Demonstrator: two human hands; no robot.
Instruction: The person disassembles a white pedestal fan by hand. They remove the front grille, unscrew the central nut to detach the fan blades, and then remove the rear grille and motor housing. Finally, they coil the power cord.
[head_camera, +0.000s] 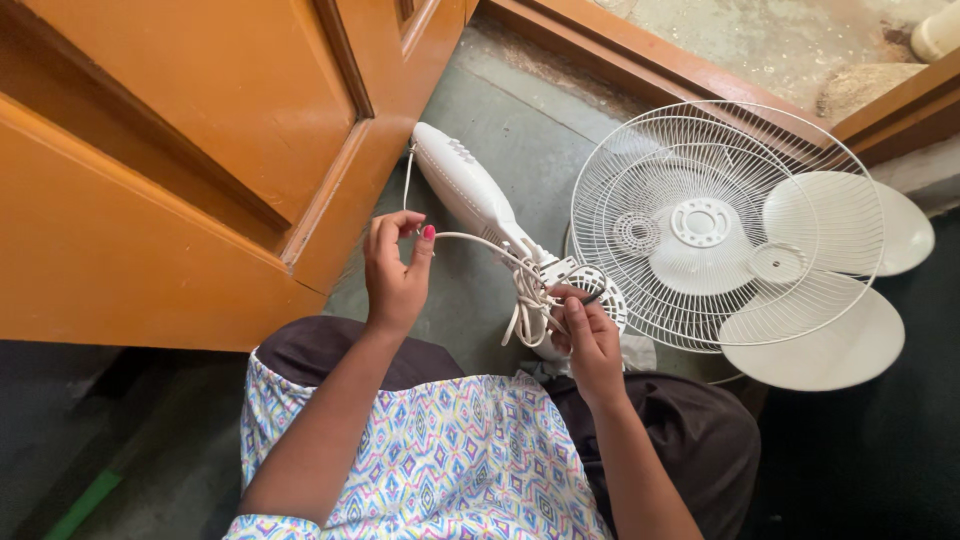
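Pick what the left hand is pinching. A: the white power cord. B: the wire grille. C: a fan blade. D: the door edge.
A: the left hand pinches the white power cord, which runs across to the bundled coil at the right hand.

Orange wooden door (180, 150), perhaps green broom handle (85, 500)

1 head camera looks steeply down, close over the lap and floor.

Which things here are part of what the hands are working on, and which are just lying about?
In hand: white cord, pinched by left hand; cord bundle at right hand; fan body.
Lying about: wire grille, fan blades, wooden door.
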